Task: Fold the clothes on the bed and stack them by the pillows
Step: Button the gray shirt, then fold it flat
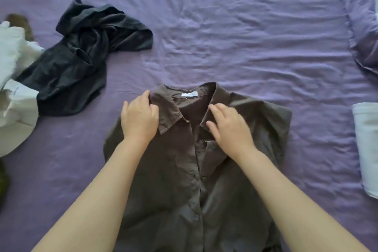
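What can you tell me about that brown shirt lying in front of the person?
The brown shirt is a collared, button-front garment of thin, slightly creased woven cloth. It lies front up and mostly flat on the purple bed sheet, collar away from the person, with a white label inside the neck and small dark buttons down the placket. The left hand rests at the collar's left side, and the right hand touches the right collar flap.

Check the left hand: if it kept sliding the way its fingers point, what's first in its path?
The left hand rests on the brown shirt collar, fingers pointing up the bed. Past the collar edge looks like only bare purple sheet; the crumpled dark garment lies off to the left.
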`<move>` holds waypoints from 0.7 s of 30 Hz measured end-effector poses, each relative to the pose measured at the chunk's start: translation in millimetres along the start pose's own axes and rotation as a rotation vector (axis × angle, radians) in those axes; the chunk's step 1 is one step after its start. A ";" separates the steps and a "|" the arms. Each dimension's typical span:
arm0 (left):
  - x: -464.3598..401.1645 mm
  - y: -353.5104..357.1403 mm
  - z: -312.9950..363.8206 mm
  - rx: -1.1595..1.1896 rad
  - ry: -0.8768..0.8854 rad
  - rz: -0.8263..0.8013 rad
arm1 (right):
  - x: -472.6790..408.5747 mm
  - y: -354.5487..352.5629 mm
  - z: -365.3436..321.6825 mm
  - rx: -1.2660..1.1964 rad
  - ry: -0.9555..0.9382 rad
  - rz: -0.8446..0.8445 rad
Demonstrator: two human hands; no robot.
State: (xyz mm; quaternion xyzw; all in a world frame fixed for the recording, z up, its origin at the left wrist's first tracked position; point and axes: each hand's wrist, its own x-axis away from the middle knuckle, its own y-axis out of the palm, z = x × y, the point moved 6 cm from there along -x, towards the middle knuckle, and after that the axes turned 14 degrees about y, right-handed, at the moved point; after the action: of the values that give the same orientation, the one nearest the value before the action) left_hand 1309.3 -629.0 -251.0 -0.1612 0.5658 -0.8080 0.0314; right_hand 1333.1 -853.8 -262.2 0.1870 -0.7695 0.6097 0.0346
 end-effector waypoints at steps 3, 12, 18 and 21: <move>-5.0 4.7 -10.2 -0.062 -0.087 -0.199 | -7.6 29.2 -15.2 0.079 0.102 -0.144; -7.0 -31.2 20.9 -0.221 0.304 -0.068 | -15.0 7.4 -68.6 -0.484 0.003 -0.130; -10.5 -30.2 -35.5 -0.095 0.136 -0.520 | -36.4 16.8 -66.0 -0.507 0.262 -0.048; -3.8 -28.2 -59.4 0.040 0.101 -0.575 | -36.6 16.1 -64.0 -0.546 0.347 -0.036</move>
State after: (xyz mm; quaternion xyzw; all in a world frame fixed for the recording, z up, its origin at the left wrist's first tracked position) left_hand 1298.9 -564.3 -244.1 -0.2740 0.4819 -0.8017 -0.2238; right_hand 1350.6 -780.9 -271.1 0.0777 -0.8836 0.4031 0.2252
